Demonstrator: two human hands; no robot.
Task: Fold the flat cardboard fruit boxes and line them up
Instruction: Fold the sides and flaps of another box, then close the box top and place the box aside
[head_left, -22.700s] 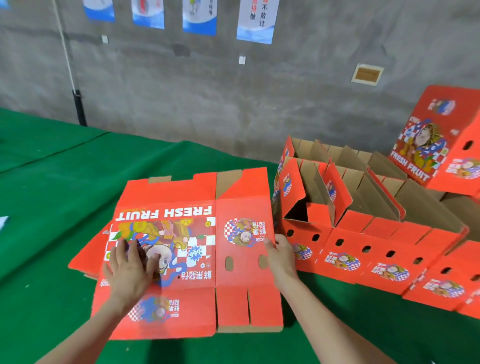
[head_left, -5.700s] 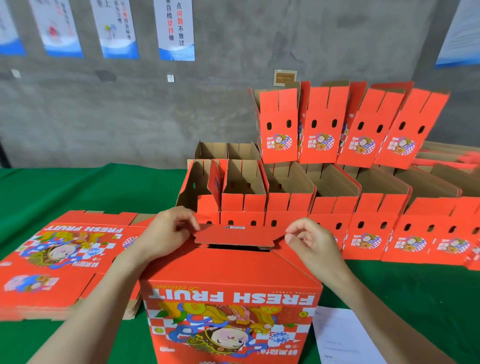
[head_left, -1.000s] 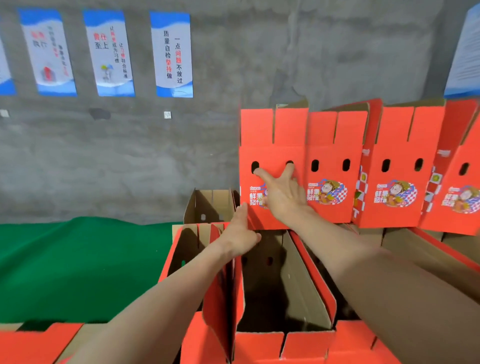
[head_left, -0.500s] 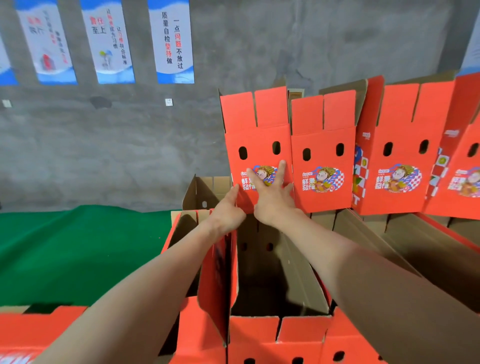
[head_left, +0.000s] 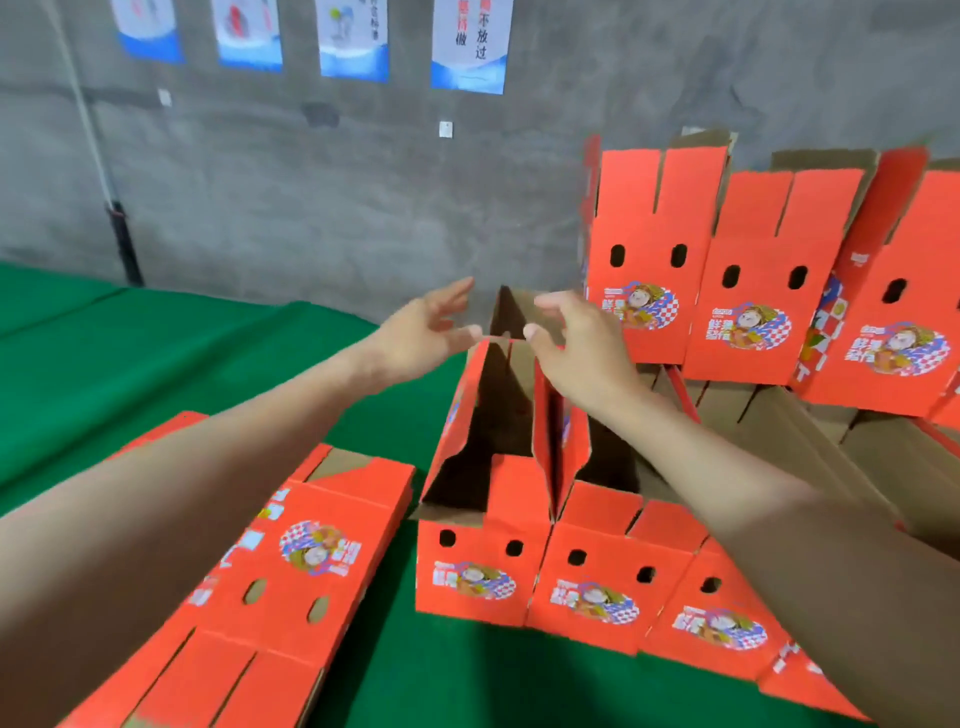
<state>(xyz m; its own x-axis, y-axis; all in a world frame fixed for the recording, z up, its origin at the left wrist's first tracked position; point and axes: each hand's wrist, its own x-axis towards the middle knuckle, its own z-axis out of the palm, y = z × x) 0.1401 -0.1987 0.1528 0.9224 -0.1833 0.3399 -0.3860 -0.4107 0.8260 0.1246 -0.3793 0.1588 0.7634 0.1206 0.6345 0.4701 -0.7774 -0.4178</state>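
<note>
A folded red fruit box (head_left: 647, 249) stands upright at the left end of an upper row, on top of open boxes. My right hand (head_left: 576, 338) hovers just left of it with fingers loosely spread, holding nothing. My left hand (head_left: 426, 332) is raised beside it, fingers relaxed, also holding nothing. Below them a front row of open folded boxes (head_left: 478, 561) stands on the green table. A stack of flat red boxes (head_left: 291, 561) lies at lower left, partly hidden under my left forearm.
More upright folded boxes (head_left: 758, 291) continue the upper row to the right. The green cloth table (head_left: 156, 364) stretches left to a grey concrete wall with posters (head_left: 467, 47). A black-footed pole (head_left: 122, 234) stands against the wall at left.
Both hands have come off the upright box and drawn back and left. The view has swung down and left, showing the flat stack again.
</note>
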